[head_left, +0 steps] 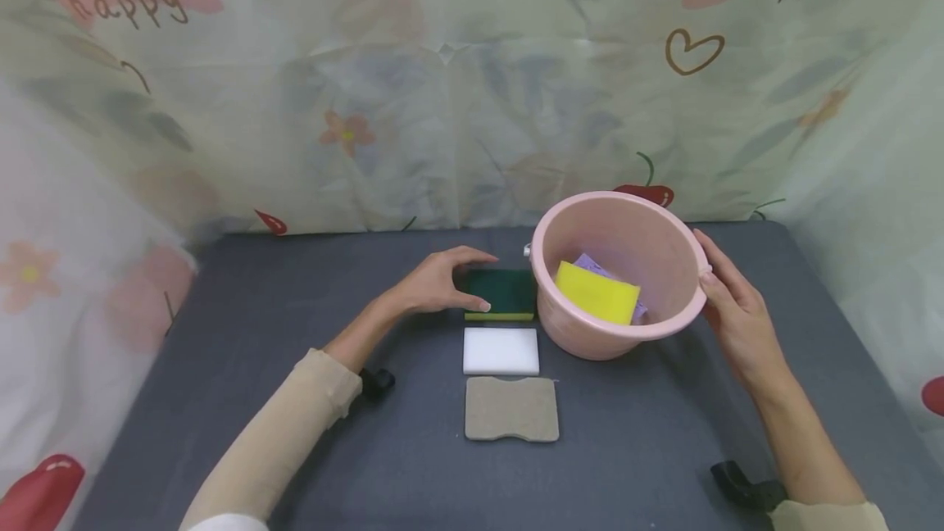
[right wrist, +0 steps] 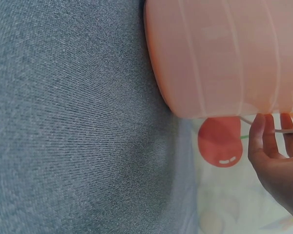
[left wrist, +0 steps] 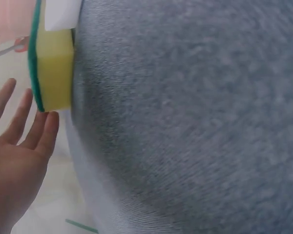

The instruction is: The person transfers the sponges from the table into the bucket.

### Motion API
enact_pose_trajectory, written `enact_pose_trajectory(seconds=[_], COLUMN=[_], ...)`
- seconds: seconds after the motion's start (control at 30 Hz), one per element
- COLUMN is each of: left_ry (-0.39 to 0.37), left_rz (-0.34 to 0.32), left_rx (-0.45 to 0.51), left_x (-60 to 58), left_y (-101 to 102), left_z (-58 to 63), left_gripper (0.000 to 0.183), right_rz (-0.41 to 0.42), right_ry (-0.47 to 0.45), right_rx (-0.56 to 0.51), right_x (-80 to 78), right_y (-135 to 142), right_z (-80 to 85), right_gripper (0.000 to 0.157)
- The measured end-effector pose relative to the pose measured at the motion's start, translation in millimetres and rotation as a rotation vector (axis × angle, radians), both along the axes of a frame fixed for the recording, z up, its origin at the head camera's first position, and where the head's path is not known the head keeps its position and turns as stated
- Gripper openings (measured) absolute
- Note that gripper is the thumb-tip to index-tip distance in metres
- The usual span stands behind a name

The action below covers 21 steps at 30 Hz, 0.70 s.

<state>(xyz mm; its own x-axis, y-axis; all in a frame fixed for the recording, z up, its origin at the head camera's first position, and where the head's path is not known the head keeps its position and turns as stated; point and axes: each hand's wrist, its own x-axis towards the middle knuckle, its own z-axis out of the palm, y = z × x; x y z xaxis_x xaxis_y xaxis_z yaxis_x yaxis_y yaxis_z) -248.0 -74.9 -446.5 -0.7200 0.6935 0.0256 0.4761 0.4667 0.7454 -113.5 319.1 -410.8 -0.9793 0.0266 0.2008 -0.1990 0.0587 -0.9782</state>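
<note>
Our left hand (head_left: 442, 283) is spread, thumb and fingers apart, around the left end of the green-topped sponge (head_left: 509, 292); we cannot tell whether any fingertip touches it. Our right hand (head_left: 741, 318) is clamped on the rim of the pink bucket (head_left: 583, 334) at its right side, thumb on the rim and fingers against the outer wall.

The sponge lies flat, dark green face up, toward the back edge of the tabletop (head_left: 413, 474). Its left end sits between our thumb, at the near left corner, and our fingers, at the far left one, while its right end comes just beside the bucket.

We judge the step in hand to be taking hold of this sponge to go into the bucket, where a yellow sponge (head_left: 597, 292) rests over a purple piece (head_left: 590, 264). The next move seems to call for closing the left hand across the sponge and lifting it over the rim, with the bucket held steady. Nearer the front edge, a white block (head_left: 501, 351) and then a grey pad (head_left: 512, 410) lie in line, untouched.
</note>
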Motion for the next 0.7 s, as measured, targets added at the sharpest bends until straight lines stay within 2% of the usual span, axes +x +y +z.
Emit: enact_pose_trajectory(seconds=[0.23,0.7], left_ry=[-0.064,-0.067], left_rz=[-0.027,-0.033], left_rx=[-0.098,-0.167], left_x=[0.9,0.2], left_y=[0.9,5.6], left_z=[-3.9,-9.0], left_gripper=[0.079,0.086], right_rz=[-0.005,0.006], right_ry=[-0.011,0.009], right_rx=[0.027,-0.009], right_x=[-0.1,-0.2], right_y=[0.3,-0.5], right_z=[0.2,-0.3], right_gripper=[0.052,0.051])
